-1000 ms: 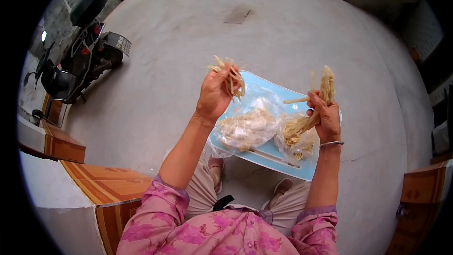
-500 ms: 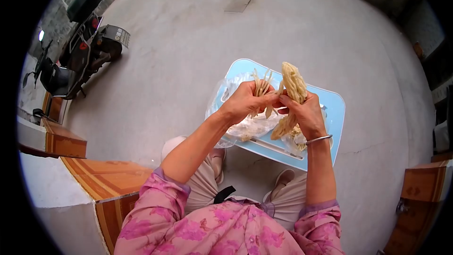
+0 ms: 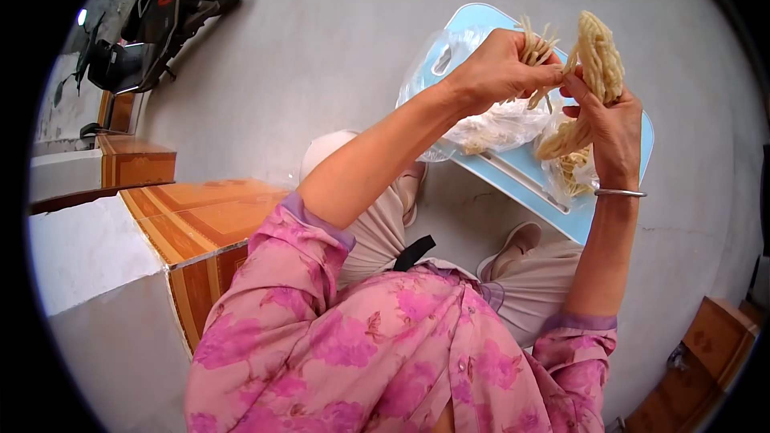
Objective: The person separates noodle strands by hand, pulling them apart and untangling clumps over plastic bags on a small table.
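Both hands (image 3: pixel 501 72) (image 3: pixel 609 124) pinch close together, arms (image 3: pixel 381 152) extended.

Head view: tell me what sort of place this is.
Probably a home's yard or entrance area, though the edges are dark: a scooter is parked on the bare grey floor, near ledges faced with brown tiles.

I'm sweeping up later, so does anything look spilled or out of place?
Nothing stands out. The left hand and right hand hold pale strands; bags sit on the table; nothing spilled shows on the visible floor.
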A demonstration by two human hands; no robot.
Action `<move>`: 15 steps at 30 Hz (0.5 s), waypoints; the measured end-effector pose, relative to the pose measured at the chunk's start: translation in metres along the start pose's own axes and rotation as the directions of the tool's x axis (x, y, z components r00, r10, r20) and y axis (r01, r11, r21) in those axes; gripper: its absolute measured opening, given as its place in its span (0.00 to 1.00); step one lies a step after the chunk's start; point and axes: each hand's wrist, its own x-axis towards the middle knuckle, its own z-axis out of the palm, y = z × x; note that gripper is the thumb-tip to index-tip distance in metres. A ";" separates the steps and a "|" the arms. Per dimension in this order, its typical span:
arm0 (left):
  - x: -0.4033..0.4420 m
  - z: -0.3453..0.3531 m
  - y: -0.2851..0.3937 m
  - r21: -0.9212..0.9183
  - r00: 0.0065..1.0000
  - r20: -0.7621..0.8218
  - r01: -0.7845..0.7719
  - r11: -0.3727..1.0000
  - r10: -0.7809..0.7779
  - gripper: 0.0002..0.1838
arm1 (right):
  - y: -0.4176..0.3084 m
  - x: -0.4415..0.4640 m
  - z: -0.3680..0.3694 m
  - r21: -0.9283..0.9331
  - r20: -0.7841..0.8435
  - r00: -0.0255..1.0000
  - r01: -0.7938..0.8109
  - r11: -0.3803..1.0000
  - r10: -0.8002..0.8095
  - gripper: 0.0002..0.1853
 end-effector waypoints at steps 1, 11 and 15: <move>0.001 0.000 -0.001 0.008 1.000 0.005 -0.006 1.000 0.006 0.12 | 0.000 0.000 0.000 -0.005 -0.002 1.000 -0.004 1.000 0.004 0.17; 0.006 -0.013 -0.007 -0.592 0.995 -0.085 -0.012 0.806 -0.048 0.07 | 0.002 0.004 -0.009 0.077 -0.025 0.999 -0.029 0.997 0.031 0.13; 0.015 -0.050 0.004 -0.711 0.969 -0.073 -0.216 0.669 0.235 0.08 | 0.010 0.021 -0.044 0.162 -0.175 0.985 0.021 0.987 0.008 0.11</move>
